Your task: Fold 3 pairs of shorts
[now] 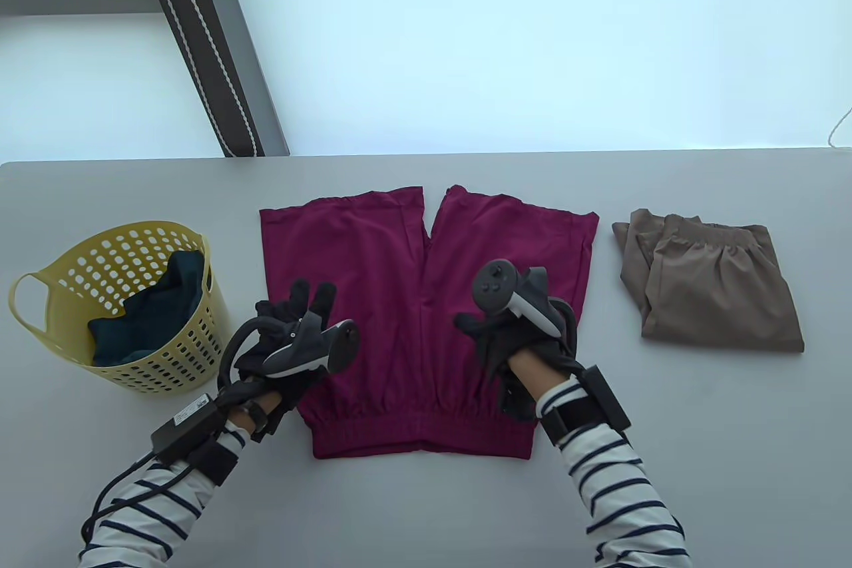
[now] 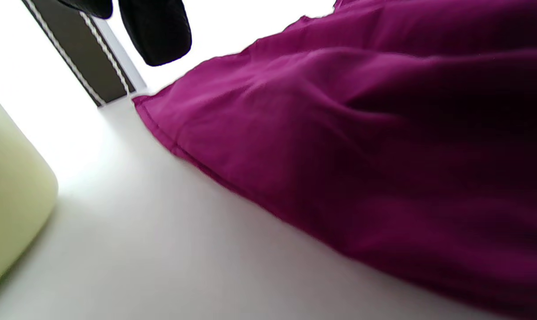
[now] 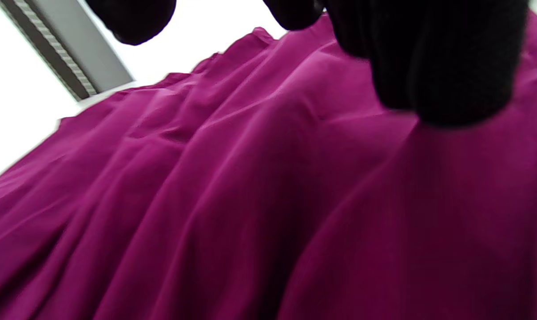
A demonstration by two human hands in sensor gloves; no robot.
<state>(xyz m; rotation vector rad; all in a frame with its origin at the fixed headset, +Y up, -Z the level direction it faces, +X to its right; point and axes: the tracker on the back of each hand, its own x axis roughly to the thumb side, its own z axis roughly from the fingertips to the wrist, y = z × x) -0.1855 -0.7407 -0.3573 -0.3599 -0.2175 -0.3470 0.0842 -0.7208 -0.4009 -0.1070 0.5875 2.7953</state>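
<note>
1. Your magenta shorts (image 1: 413, 301) are lying spread flat on the table (image 1: 426, 501), waistband toward you, both legs pointing away from your fingers.
2. Your left hand (image 1: 293, 335) is sitting at the left edge of the shorts, partly over the cloth and partly over bare table. Its fingers (image 1: 313, 298) are pointing away from you, straight and slightly apart, gripping nothing. In the left wrist view one dark fingertip (image 2: 157, 31) is hanging clear above the hem of the shorts (image 2: 361, 146).
3. Your right hand (image 1: 512, 341) is lying over the right leg of the shorts, near the middle of that leg. Its thumb is sticking out toward the crotch seam; the tracker is covering the other fingers in the table view.
4. In the right wrist view the gloved fingers (image 3: 441, 66) are hanging just over the rumpled cloth (image 3: 232, 200); you cannot tell whether they are pinching it or only touching it.
5. A folded tan pair of shorts (image 1: 712, 282) is lying to the right of your right fingers, well apart from the magenta pair.
6. A yellow perforated basket (image 1: 166, 365) is standing just left of your left fingers, with a dark teal garment (image 1: 160, 308) inside it.
</note>
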